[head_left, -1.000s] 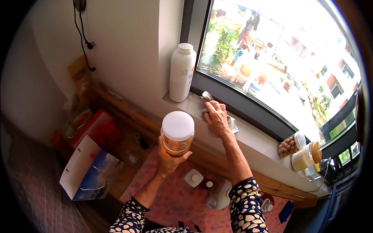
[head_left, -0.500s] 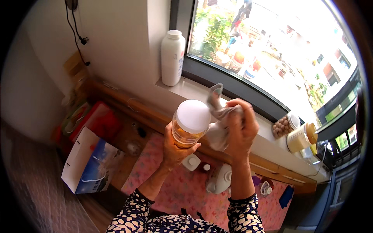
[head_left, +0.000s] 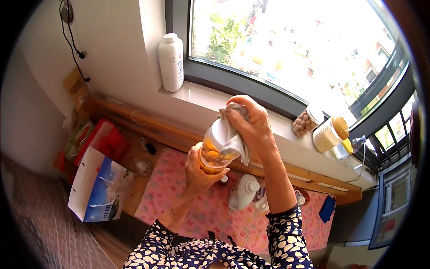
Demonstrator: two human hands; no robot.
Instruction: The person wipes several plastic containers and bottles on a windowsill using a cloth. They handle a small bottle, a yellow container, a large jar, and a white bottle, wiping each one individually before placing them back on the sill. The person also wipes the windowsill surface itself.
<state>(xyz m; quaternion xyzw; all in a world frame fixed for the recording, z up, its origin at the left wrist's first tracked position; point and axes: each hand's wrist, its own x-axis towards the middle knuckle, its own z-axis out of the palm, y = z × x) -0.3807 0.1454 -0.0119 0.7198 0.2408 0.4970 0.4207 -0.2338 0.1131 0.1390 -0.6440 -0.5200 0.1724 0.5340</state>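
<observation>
The left hand (head_left: 197,172) grips a clear jar (head_left: 214,152) of orange contents; the right hand (head_left: 251,124) presses a grey cloth (head_left: 234,134) on its white lid (head_left: 219,132).

Home: windowsill (head_left: 201,96) jars (head_left: 307,122), patterned tablecloth (head_left: 179,188).

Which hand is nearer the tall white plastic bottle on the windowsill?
Right. The right hand, pressing a grey cloth on the jar's lid, is closer to the tall white plastic bottle; the left hand grips the jar lower down.

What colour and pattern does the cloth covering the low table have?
The table cloth is pink with small, scattered multicoloured motifs, too fine to identify. The head view shows it best.
</observation>
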